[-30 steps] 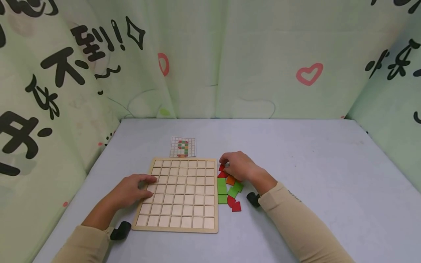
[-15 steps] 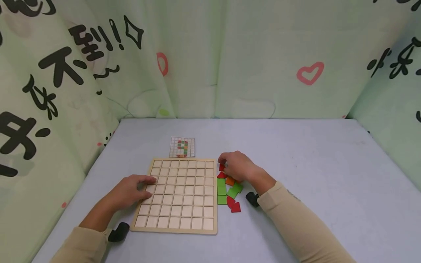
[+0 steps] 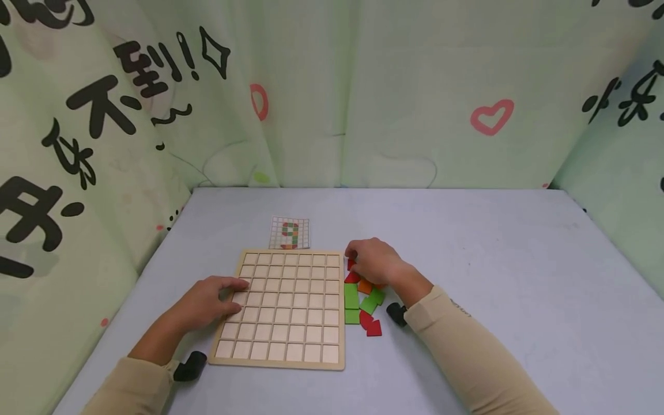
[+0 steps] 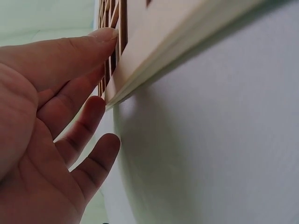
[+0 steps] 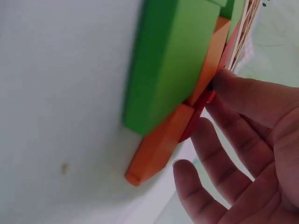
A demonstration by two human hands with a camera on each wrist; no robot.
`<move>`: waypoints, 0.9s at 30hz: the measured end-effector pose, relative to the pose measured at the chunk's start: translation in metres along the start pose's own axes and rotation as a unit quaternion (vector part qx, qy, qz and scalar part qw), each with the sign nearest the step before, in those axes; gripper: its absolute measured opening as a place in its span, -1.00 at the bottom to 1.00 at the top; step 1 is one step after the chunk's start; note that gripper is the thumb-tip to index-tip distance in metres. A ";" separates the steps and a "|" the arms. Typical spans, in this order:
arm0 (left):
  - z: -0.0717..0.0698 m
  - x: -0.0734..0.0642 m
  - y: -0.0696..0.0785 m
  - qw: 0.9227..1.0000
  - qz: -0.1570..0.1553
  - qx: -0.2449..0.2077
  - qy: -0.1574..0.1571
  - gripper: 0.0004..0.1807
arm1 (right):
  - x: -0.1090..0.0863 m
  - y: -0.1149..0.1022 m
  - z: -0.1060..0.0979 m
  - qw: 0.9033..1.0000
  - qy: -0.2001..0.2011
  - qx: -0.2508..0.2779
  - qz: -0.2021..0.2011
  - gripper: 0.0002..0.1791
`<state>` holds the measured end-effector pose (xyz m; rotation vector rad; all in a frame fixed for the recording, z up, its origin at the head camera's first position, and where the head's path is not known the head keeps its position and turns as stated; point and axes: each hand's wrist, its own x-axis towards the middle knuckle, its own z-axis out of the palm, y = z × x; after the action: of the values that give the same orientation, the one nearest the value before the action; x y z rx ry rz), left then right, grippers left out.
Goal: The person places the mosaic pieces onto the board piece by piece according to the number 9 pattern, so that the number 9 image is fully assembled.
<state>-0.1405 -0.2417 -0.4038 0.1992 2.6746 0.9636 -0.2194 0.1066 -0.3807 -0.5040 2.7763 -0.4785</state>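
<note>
A wooden grid board [image 3: 280, 363] lies flat on the table in the head view, its cells bare. At its left edge rests my left hand [image 3: 207, 300], thumb and index fingertips on the frame, other fingers loose in the left wrist view. Beyond the board's right edge, my right hand [image 3: 378, 262] pinches a small red tile [image 3: 351, 264] between thumb and index finger. The hand partly hides that tile. Just below it lie another red tile [image 3: 352, 278] and an orange tile [image 3: 365, 286]. The right wrist view shows a thick green tile [image 5: 182, 56] close by.
Along the board's right side lie green tiles [image 3: 351, 297] and further red tiles [image 3: 373, 328]. A small card [image 3: 275, 233] with a coloured grid pattern lies behind the board. A printed curtain [image 3: 404, 115] surrounds the white table [image 3: 493, 259].
</note>
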 end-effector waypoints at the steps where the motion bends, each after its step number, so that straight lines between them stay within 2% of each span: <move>1: 0.000 0.000 0.000 1.000 -0.001 0.002 0.001 -0.50 | 0.000 0.000 0.000 1.000 0.001 0.000 0.000 -0.65; 8: 0.002 -0.002 -0.001 1.000 -0.006 0.008 -0.001 -0.51 | 0.000 -0.003 0.000 1.000 0.005 -0.004 -0.005 -0.65; 14: 0.001 -0.001 -0.001 1.000 0.005 0.010 -0.002 -0.51 | 0.000 -0.005 0.003 1.000 0.005 -0.006 0.005 -0.66; 21: 0.001 -0.002 -0.002 1.000 0.017 0.015 -0.006 -0.51 | 0.004 -0.007 0.004 1.000 -0.009 -0.016 0.007 -0.64; 27: 0.001 0.000 -0.002 1.000 0.013 0.014 -0.006 -0.52 | 0.006 -0.007 0.002 1.000 -0.019 -0.011 0.009 -0.59</move>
<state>-0.1399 -0.2425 -0.4057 0.2440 2.6827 0.9302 -0.2224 0.0978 -0.3811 -0.4868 2.7492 -0.4304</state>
